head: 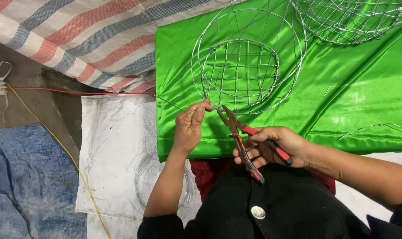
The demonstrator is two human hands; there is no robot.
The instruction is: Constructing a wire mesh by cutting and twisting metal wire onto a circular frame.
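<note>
The pliers (pixel 241 140) slant from lower right to upper left, nose at the near rim of the wire basket (pixel 247 62) on the green cloth (pixel 365 93). The right hand (pixel 276 148) wraps the red-black handles. The left hand (pixel 190 126) pinches thin wire at the rim. A second basket (pixel 349 20) is cut off at the top edge.

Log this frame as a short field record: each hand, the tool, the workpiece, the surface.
left hand: pinches thin wire at the basket rim
right hand: grips the pliers' handles
pliers: red and black, jaws at the rim wire
wire basket: round, unfinished, lying on the cloth
second wire basket: top right, partly out of view
green satin cloth: covers the work surface
</note>
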